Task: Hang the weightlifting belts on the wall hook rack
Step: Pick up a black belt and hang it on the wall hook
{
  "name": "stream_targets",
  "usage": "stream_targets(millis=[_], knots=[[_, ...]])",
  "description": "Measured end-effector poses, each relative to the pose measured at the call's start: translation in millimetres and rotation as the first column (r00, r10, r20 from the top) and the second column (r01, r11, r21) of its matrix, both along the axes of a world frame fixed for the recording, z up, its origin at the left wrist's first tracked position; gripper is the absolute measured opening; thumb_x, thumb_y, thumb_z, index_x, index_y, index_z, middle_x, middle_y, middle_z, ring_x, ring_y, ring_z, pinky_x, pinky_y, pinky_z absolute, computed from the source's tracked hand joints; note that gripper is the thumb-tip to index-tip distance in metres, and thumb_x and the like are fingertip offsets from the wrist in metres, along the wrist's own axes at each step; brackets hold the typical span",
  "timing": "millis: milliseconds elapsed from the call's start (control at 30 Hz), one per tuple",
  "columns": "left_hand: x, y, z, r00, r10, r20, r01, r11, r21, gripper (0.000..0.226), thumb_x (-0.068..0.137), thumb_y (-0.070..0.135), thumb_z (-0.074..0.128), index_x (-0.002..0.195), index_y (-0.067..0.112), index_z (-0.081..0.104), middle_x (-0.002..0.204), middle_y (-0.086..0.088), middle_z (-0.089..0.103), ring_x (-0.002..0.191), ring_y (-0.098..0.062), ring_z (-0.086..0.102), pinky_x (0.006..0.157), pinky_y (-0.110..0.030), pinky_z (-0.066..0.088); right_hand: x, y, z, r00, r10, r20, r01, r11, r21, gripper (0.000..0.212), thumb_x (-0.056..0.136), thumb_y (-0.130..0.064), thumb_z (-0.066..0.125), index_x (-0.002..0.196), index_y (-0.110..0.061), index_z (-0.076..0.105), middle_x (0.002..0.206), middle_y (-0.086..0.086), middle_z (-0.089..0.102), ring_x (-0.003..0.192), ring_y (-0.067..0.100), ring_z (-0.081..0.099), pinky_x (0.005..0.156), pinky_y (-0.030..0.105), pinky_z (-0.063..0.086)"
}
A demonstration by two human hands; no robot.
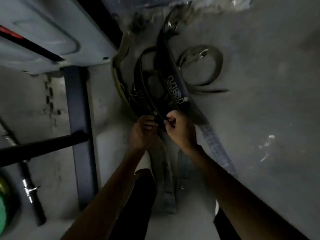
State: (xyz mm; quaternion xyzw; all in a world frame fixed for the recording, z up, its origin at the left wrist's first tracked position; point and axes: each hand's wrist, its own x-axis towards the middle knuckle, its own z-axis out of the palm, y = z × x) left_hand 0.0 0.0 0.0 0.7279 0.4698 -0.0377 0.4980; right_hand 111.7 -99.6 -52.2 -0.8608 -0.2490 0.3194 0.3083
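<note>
A heap of weightlifting belts lies on the grey floor in the dim head view. On top is a black belt (pixel 174 82) with white lettering, and a second black belt (pixel 142 94) loops under it. An olive belt (pixel 119 73) curves along the heap's left side. A grey coiled belt (pixel 201 66) lies apart to the right. My left hand (pixel 144 130) and my right hand (pixel 180 129) are both closed on the near end of the black belts, close together. No wall hook rack shows.
A dark blue metal post (pixel 80 135) and a black bar (pixel 43 146) stand to the left. A barbell end (pixel 31 189) and a green plate (pixel 3 205) lie at bottom left. A perforated grey strap (pixel 216 149) trails to the right of my right arm.
</note>
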Motion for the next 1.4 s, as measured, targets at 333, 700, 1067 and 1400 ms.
stream_targets(millis=[333,700,1067,1400], knots=[[-36,36,-133,0.989,0.135,-0.064,-0.139,0.988,-0.066,0.03,0.088,0.002,0.07,0.117,-0.001,0.065,0.108,-0.016,0.072,0.1,-0.021,0.07,0.079,-0.016,0.054,-26,61,-127,0.996,0.001,-0.086,-0.018,0.979,-0.202,0.048,0.091,-0.023,0.072,0.135,-0.009,0.06,0.131,0.015,0.066,0.124,0.035,0.06,0.096,0.037,0.047],[32,65,17,0.927,0.353,0.126,-0.359,0.933,0.033,0.061,0.088,0.053,0.066,0.134,0.015,0.053,0.124,-0.008,0.066,0.112,-0.02,0.066,0.09,-0.044,0.058,25,74,55,0.959,-0.076,-0.274,0.121,0.981,0.153,0.031,0.088,-0.011,0.073,0.119,-0.015,0.07,0.111,0.004,0.076,0.108,0.021,0.069,0.093,0.034,0.056],[133,56,307,0.765,0.464,0.448,-0.384,0.886,-0.261,0.03,0.093,0.025,0.07,0.115,0.006,0.069,0.107,-0.012,0.077,0.101,-0.028,0.074,0.087,-0.041,0.061,138,53,347,0.929,0.005,-0.369,0.16,0.896,0.415,0.03,0.092,-0.004,0.069,0.121,-0.01,0.07,0.113,0.003,0.076,0.1,0.014,0.072,0.101,0.036,0.056],[210,14,639,0.611,0.235,0.756,-0.325,0.945,-0.031,0.024,0.093,0.025,0.069,0.109,0.007,0.071,0.108,-0.015,0.077,0.1,-0.025,0.073,0.089,-0.038,0.059,196,11,685,0.955,0.078,-0.287,0.17,0.648,0.742,0.03,0.093,-0.001,0.063,0.123,-0.002,0.066,0.118,0.019,0.074,0.101,0.024,0.072,0.091,0.037,0.058]])
